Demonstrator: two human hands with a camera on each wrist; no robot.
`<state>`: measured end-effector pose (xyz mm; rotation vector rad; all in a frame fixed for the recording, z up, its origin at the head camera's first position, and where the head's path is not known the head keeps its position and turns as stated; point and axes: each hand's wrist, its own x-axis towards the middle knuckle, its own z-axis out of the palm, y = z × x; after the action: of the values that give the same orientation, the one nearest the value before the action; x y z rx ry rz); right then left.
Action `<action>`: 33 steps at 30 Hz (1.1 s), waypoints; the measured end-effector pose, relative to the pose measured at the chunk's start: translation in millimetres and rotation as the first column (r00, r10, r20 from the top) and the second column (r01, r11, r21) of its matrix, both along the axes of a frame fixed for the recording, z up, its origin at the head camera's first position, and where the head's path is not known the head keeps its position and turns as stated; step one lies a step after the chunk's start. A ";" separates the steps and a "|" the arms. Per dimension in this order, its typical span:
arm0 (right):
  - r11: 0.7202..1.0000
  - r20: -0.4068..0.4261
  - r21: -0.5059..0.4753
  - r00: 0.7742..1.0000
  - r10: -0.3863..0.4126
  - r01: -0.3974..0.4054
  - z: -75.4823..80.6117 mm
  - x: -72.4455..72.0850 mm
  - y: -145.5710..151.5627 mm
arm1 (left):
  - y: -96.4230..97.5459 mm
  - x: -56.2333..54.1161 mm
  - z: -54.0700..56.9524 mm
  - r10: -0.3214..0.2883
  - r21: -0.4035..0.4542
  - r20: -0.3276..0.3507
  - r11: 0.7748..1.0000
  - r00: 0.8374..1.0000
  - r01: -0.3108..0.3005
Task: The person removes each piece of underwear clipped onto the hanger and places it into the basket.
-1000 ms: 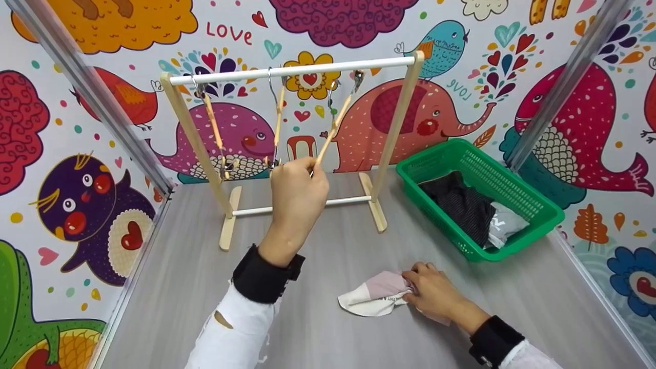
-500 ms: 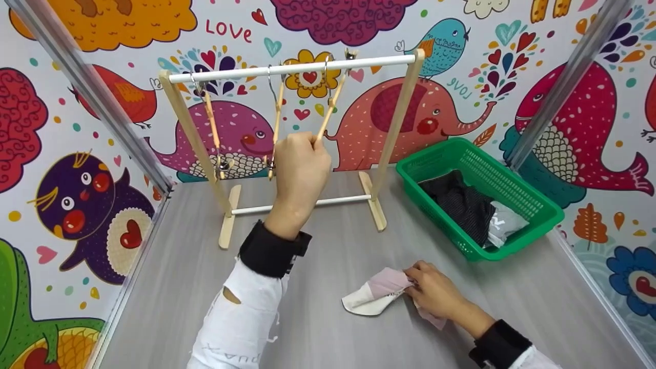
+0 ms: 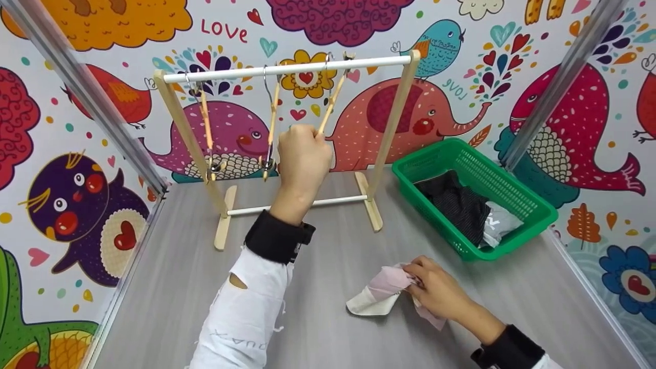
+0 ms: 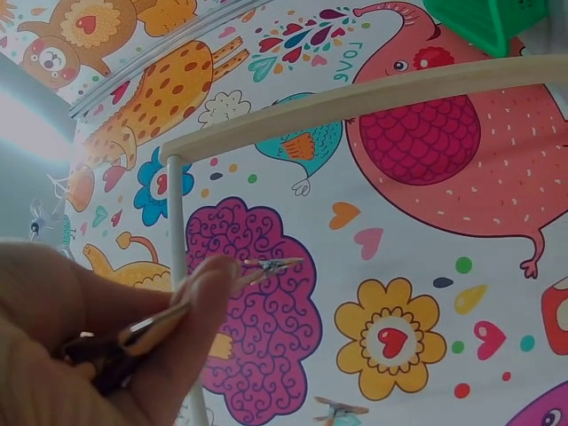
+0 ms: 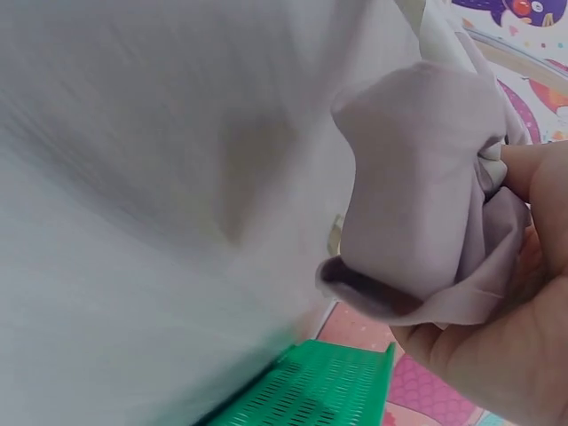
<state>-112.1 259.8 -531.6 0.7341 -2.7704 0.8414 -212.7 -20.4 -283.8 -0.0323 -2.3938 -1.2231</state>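
My left hand (image 3: 305,161) grips the wooden bar of a clip hanger (image 3: 333,102) at the rack's white rail (image 3: 287,69). The hanger's metal hook meets the rail; whether it rests over it is hard to tell. In the left wrist view, thumb and fingers pinch the hanger (image 4: 160,328). Lower right, my right hand (image 3: 441,289) pinches a small pink and white piece of fabric clothing (image 3: 389,282), its white end hanging near the table. The right wrist view shows the bunched pink cloth (image 5: 417,177) between thumb and fingers. Its exact kind is unclear.
Two more clip hangers (image 3: 206,120) hang on the rail further left. The wooden rack (image 3: 397,123) stands at the back of the grey table (image 3: 318,323). A green basket (image 3: 538,218) at right holds dark striped and grey clothes (image 3: 456,205). Patterned walls enclose the table.
My left hand has moved up and slightly right, raising the hanger's hook from below the rail to rail height. My right hand has lifted the pink and white clothing slightly.
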 end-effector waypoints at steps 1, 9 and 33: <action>1.000 0.002 -0.004 1.000 0.000 0.000 1.6 0.5 0.1 | -0.4 -1.1 -0.5 -0.001 0.004 0.005 1.000 1.000 0.001; 0.999 0.007 -0.032 1.000 0.010 -0.009 10.6 2.4 3.6 | -1.5 -8.3 -6.3 0.015 0.008 0.011 1.000 1.000 -0.015; 0.970 -0.033 -0.207 0.990 -0.140 0.131 65.9 -17.0 44.4 | -1.8 -19.9 -30.1 0.051 -0.031 -0.039 0.998 0.998 -0.052</action>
<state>-129.1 304.2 -465.7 0.5155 -2.6058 1.0451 -232.6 -22.1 -313.9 -0.0037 -2.3667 -1.1501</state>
